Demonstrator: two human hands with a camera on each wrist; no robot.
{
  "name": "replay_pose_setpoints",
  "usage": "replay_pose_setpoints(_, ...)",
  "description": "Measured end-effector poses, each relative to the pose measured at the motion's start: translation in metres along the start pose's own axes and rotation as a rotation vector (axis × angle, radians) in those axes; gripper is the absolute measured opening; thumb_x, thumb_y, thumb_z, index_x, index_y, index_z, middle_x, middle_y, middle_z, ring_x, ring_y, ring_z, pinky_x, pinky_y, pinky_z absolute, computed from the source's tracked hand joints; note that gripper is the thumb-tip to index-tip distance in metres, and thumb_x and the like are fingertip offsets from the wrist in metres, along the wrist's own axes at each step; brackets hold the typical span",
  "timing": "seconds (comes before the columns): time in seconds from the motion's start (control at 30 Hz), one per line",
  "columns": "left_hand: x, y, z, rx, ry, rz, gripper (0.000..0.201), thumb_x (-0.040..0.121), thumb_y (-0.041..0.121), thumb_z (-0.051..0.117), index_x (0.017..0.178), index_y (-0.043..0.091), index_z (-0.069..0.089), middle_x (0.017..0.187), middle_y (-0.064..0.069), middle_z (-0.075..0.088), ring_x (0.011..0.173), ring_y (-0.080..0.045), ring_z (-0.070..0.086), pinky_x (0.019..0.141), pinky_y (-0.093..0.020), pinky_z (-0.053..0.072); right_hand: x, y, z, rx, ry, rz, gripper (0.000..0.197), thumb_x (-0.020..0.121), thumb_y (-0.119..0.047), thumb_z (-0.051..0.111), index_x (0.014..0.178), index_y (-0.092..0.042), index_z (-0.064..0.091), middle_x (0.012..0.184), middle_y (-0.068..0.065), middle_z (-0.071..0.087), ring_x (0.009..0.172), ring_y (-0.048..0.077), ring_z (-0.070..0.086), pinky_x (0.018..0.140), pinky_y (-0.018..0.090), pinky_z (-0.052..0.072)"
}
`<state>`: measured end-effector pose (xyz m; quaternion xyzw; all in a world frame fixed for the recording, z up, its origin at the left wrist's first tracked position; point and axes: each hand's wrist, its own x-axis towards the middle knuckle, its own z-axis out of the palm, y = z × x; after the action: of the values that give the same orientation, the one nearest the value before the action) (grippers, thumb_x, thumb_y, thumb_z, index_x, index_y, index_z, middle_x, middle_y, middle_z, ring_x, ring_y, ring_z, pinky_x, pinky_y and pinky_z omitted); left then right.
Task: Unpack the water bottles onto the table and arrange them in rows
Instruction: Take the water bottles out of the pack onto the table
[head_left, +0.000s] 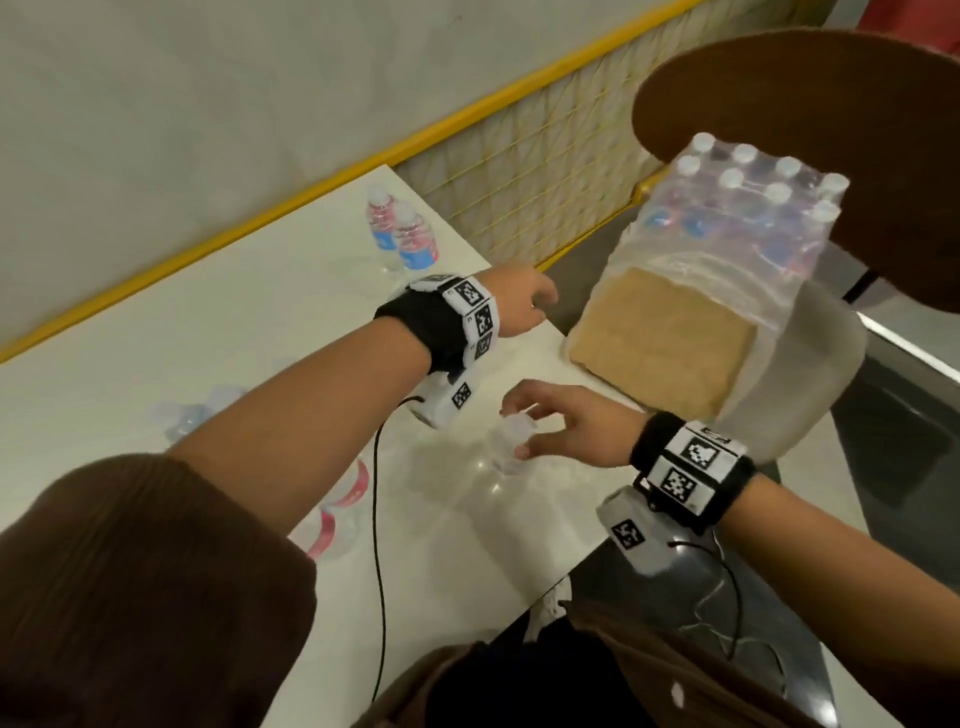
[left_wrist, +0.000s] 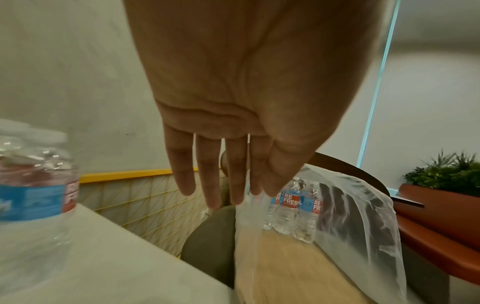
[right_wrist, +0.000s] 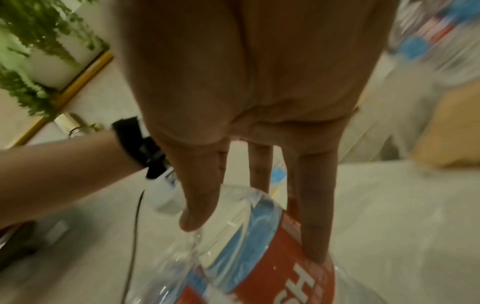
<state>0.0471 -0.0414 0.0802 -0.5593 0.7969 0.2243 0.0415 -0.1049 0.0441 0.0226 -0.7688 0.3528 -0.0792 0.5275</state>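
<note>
A shrink-wrapped pack of water bottles (head_left: 727, 223) on a cardboard tray sits tilted on a chair seat just past the white table (head_left: 260, 312). My left hand (head_left: 543, 306) hovers at the table's edge near the pack, fingers straight and holding nothing; the left wrist view shows the same hand (left_wrist: 223, 197) above the torn wrap and the pack (left_wrist: 293, 209). My right hand (head_left: 519, 431) grips an upright water bottle (head_left: 506, 457) from above near its top. In the right wrist view, thumb and fingers (right_wrist: 314, 216) clasp the bottle (right_wrist: 233, 267) around its red-and-blue label.
Two bottles (head_left: 400, 234) stand at the table's far end. More bottles (head_left: 202, 415) are near my left forearm, partly hidden, and another (head_left: 337, 514) shows below it. A brown chair back (head_left: 831, 130) rises behind the pack. A yellow-framed mesh rail (head_left: 493, 156) runs along the table's far side.
</note>
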Motion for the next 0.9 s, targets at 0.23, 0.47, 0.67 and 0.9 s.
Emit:
replay_pose_setpoints(0.23, -0.034, -0.021, 0.018, 0.026, -0.027, -0.039, 0.036, 0.094, 0.022, 0.051, 0.129, 0.018, 0.055, 0.134, -0.003, 0.054, 0.12, -0.02, 0.052, 0.098, -0.027, 0.039, 0.038, -0.049, 0.099, -0.074, -0.249, -0.092, 0.046, 0.083, -0.018, 0.07, 0.126, -0.016, 0.053, 0.126, -0.004, 0.058, 0.112, 0.015, 0.053, 0.104, 0.034, 0.04)
replay_pose_setpoints(0.47, -0.015, 0.01, 0.016, 0.057, -0.032, 0.077, 0.038, 0.092, 0.023, 0.053, 0.13, 0.016, 0.055, 0.138, -0.008, 0.047, 0.125, -0.025, 0.049, 0.105, -0.034, 0.039, 0.041, -0.055, 0.097, -0.056, -0.246, 0.032, 0.058, 0.086, -0.024, 0.067, 0.138, -0.027, 0.042, 0.142, -0.001, 0.046, 0.127, 0.021, 0.046, 0.103, 0.034, 0.041)
replay_pose_setpoints(0.67, 0.03, 0.048, 0.022, 0.091, 0.027, 0.061, 0.042, 0.09, 0.024, 0.055, 0.132, 0.032, 0.053, 0.159, -0.009, 0.004, 0.146, -0.032, 0.009, 0.116, -0.041, 0.024, 0.011, 0.013, 0.015, -0.106, 0.051, 0.316, 0.039, 0.087, -0.016, 0.065, 0.125, -0.013, 0.055, 0.13, 0.006, 0.056, 0.114, 0.021, 0.057, 0.092, 0.025, 0.042)
replay_pose_setpoints(0.9, 0.088, 0.066, 0.033, -0.008, 0.124, 0.019, 0.039, 0.086, 0.013, 0.053, 0.125, 0.007, 0.053, 0.156, -0.004, 0.018, 0.133, -0.027, 0.04, 0.106, -0.042, 0.039, -0.013, 0.084, -0.079, 0.048, 0.478, 0.52, 0.046, 0.086, -0.01, 0.062, 0.13, -0.015, 0.051, 0.134, 0.007, 0.051, 0.118, 0.023, 0.052, 0.094, 0.031, 0.044)
